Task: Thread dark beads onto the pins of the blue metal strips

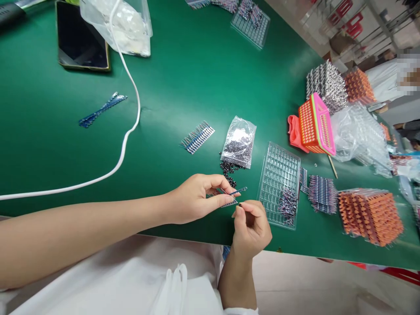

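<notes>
My left hand (197, 199) is closed over a thin strip of small blue circuit boards (238, 191) with fine wire leads, pinched between thumb and fingers. Right beside it, my right hand (252, 229) pinches a small dark bead-like part (240, 204) between thumb and forefinger, close to the strip's end. Just beyond my left fingers lies a loose heap of small dark shiny beads (229, 170). They spill from a clear zip bag (239, 142) that holds more of them. A similar strip with leads (197, 137) rests on the green table to the left of the bag.
A clear compartment tray (278, 175) with wired parts in one corner stands to the right. Farther right are orange stacked parts (369, 216) and an orange-pink basket (316, 124). A white cable (123, 148) crosses the left side near a phone (80, 37) and blue strips (101, 110).
</notes>
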Demonstrator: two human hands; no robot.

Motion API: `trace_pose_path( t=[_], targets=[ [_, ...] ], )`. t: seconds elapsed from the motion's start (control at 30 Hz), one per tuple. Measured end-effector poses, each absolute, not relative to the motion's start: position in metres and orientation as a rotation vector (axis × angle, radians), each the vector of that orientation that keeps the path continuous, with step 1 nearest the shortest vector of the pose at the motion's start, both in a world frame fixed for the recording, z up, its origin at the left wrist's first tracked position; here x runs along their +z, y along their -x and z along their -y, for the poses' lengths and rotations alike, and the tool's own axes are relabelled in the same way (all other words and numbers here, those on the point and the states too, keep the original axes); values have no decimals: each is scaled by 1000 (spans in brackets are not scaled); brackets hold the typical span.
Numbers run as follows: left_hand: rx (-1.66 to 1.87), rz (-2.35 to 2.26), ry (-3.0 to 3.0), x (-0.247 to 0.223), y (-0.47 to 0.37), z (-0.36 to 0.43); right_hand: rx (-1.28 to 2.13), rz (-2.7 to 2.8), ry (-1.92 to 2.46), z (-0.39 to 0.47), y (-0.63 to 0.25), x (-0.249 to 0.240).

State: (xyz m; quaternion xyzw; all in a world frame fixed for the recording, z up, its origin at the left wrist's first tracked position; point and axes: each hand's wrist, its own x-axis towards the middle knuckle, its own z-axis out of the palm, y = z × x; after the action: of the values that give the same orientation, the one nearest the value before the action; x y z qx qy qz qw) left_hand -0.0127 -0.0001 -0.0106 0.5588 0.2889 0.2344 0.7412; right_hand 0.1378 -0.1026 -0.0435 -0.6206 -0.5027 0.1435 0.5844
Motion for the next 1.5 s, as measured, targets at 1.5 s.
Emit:
trace_pose_path(
  t=[1.5],
  targets=[
    [312,-710,-1215,-2,14,-6,1032,1012,1328,103,-156,-39]
  ],
)
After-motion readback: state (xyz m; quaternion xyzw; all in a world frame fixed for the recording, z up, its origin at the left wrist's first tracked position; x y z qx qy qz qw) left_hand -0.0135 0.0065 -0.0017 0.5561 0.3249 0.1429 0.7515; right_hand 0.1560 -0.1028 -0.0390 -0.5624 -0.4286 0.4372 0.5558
